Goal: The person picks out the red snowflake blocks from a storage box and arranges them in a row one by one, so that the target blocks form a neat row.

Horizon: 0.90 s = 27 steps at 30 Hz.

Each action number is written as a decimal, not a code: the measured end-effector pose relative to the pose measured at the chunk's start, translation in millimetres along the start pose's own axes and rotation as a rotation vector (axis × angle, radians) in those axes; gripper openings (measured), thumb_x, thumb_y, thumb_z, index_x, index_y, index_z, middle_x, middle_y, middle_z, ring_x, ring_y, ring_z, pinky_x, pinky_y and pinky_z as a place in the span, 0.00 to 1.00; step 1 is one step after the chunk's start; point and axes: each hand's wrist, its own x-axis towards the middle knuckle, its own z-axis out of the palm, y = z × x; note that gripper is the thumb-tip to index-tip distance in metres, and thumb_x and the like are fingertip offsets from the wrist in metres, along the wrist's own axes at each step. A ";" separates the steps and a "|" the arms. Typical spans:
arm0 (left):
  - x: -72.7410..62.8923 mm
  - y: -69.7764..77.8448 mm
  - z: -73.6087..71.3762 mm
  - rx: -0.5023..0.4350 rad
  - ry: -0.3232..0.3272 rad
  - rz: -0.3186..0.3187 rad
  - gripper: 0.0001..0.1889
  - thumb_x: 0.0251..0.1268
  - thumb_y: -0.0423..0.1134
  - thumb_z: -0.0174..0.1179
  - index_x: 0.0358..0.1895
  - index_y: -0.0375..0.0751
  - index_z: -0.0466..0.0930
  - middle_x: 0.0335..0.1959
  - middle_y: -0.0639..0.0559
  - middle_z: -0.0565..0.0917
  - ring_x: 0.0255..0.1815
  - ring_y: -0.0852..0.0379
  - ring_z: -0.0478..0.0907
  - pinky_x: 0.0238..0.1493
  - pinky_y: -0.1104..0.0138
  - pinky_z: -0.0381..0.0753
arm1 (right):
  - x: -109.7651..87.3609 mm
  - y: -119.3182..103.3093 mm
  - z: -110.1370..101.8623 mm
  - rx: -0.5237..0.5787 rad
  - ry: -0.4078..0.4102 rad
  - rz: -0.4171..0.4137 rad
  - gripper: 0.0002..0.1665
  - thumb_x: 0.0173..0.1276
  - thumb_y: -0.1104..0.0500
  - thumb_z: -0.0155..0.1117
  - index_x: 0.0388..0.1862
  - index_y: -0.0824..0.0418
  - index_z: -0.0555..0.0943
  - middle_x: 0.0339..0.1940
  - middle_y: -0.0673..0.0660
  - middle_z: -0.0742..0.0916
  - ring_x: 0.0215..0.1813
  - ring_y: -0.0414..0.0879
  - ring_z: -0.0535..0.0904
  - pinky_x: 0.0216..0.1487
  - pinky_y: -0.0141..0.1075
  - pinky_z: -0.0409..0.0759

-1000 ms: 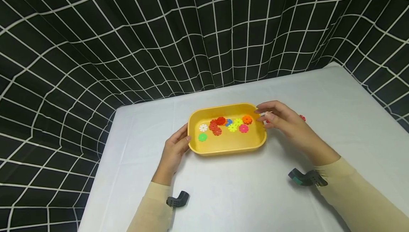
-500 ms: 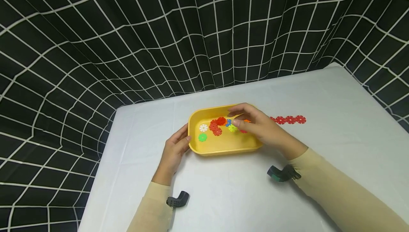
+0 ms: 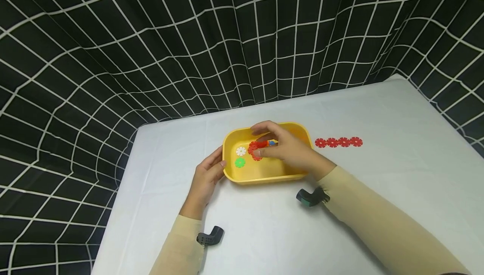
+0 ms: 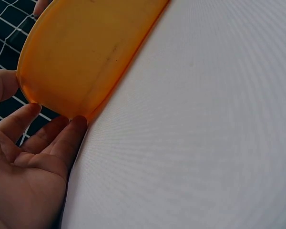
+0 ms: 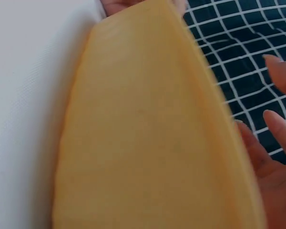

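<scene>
A shallow yellow plastic tray [image 3: 269, 178] rests on the white tabletop. My left hand [image 3: 204, 179] grips its left end, thumb over the rim and fingers against the outer wall, as the left wrist view also shows. My right hand [image 3: 285, 145] reaches over the tray, fingers loosely bent and thumb apart from them, above overlapping red notched discs [image 3: 253, 147]. In the right wrist view, these fingers [image 5: 281, 131] are spread behind the tray wall. A white disc [image 3: 240, 151] and a green disc [image 3: 240, 162] lie near the left end. A blue disc [image 3: 271, 143] shows partly; the hand hides the others.
Several red discs joined in a straight row [image 3: 338, 142] lie on the white cloth [image 3: 378, 191] to the tray's right. A black curtain with a white grid [image 3: 211, 35] hangs behind the table and along its sides.
My right hand has moved left, from the tray's right end to over the red discs, uncovering the red row on the cloth. My left hand and the tray have stayed put.
</scene>
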 end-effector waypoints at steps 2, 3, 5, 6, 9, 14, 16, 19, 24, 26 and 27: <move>0.1 0.2 0.1 -0.001 -0.003 0.000 0.29 0.81 0.34 0.61 0.82 0.39 0.71 0.79 0.43 0.74 0.77 0.47 0.73 0.69 0.59 0.81 | 4.6 3.9 3.8 0.005 -0.013 0.025 0.38 0.71 0.57 0.80 0.77 0.54 0.75 0.72 0.57 0.81 0.70 0.62 0.77 0.71 0.54 0.79; 0.0 0.4 0.3 0.001 -0.003 0.000 0.29 0.81 0.34 0.61 0.82 0.39 0.71 0.79 0.43 0.74 0.77 0.47 0.73 0.69 0.59 0.81 | 6.7 5.9 5.6 0.004 -0.020 0.037 0.38 0.71 0.57 0.80 0.77 0.55 0.75 0.73 0.58 0.80 0.70 0.62 0.77 0.71 0.54 0.79; -0.1 0.6 0.4 0.001 -0.001 -0.003 0.29 0.81 0.34 0.61 0.82 0.39 0.71 0.79 0.44 0.74 0.77 0.48 0.73 0.68 0.59 0.81 | 10.8 9.7 9.0 -0.002 -0.037 0.052 0.39 0.72 0.59 0.80 0.78 0.58 0.74 0.73 0.61 0.79 0.70 0.62 0.77 0.72 0.54 0.79; 0.0 0.5 0.2 -0.001 0.000 -0.005 0.29 0.81 0.34 0.62 0.82 0.39 0.71 0.79 0.44 0.74 0.77 0.48 0.73 0.68 0.59 0.81 | 12.3 10.8 10.4 -0.005 -0.044 0.053 0.39 0.72 0.61 0.79 0.78 0.59 0.74 0.73 0.61 0.79 0.70 0.62 0.78 0.72 0.54 0.79; -0.1 0.7 -0.1 -0.001 -0.001 -0.009 0.29 0.81 0.34 0.62 0.81 0.40 0.71 0.79 0.45 0.74 0.77 0.49 0.73 0.69 0.59 0.81 | 16.2 14.2 12.4 -0.028 -0.047 0.054 0.39 0.72 0.64 0.78 0.79 0.60 0.74 0.71 0.61 0.80 0.70 0.62 0.79 0.70 0.52 0.81; -0.7 1.8 -0.4 -0.007 0.006 -0.013 0.29 0.81 0.33 0.61 0.82 0.39 0.71 0.79 0.44 0.74 0.77 0.48 0.73 0.69 0.59 0.81 | 21.0 19.9 11.4 -0.051 -0.057 0.059 0.38 0.71 0.67 0.78 0.77 0.62 0.75 0.68 0.61 0.82 0.67 0.61 0.80 0.70 0.52 0.81; -1.2 2.4 -0.2 -0.011 0.014 -0.017 0.29 0.81 0.32 0.61 0.81 0.38 0.71 0.79 0.44 0.74 0.77 0.48 0.73 0.69 0.59 0.81 | 22.5 22.3 11.5 -0.072 -0.077 0.064 0.36 0.72 0.67 0.77 0.76 0.62 0.76 0.67 0.61 0.83 0.66 0.60 0.80 0.71 0.53 0.79; -1.4 2.5 0.0 -0.013 0.020 -0.021 0.29 0.81 0.31 0.61 0.81 0.38 0.71 0.78 0.43 0.74 0.77 0.47 0.73 0.68 0.60 0.81 | 23.6 25.3 13.6 -0.115 -0.110 0.073 0.33 0.72 0.69 0.75 0.73 0.63 0.77 0.64 0.60 0.85 0.65 0.59 0.79 0.73 0.53 0.76; -0.3 1.1 0.9 -0.019 0.016 -0.016 0.29 0.81 0.31 0.61 0.81 0.38 0.71 0.78 0.43 0.74 0.76 0.47 0.74 0.68 0.59 0.81 | 22.1 27.7 18.5 -0.213 -0.133 0.077 0.26 0.71 0.72 0.74 0.66 0.64 0.81 0.60 0.58 0.87 0.63 0.56 0.80 0.73 0.50 0.77; 0.0 0.7 1.7 -0.019 0.014 -0.011 0.29 0.81 0.31 0.60 0.81 0.38 0.71 0.78 0.43 0.75 0.76 0.47 0.74 0.68 0.59 0.81 | 21.5 28.5 20.3 -0.274 -0.124 0.087 0.24 0.71 0.73 0.74 0.63 0.63 0.83 0.58 0.56 0.87 0.61 0.54 0.80 0.72 0.48 0.78; 0.1 0.5 2.2 -0.021 0.013 -0.010 0.29 0.81 0.30 0.60 0.81 0.38 0.71 0.78 0.43 0.75 0.76 0.47 0.74 0.68 0.59 0.81 | 21.1 28.8 20.9 -0.305 -0.119 0.087 0.23 0.70 0.73 0.74 0.61 0.62 0.84 0.57 0.55 0.87 0.60 0.53 0.80 0.71 0.48 0.79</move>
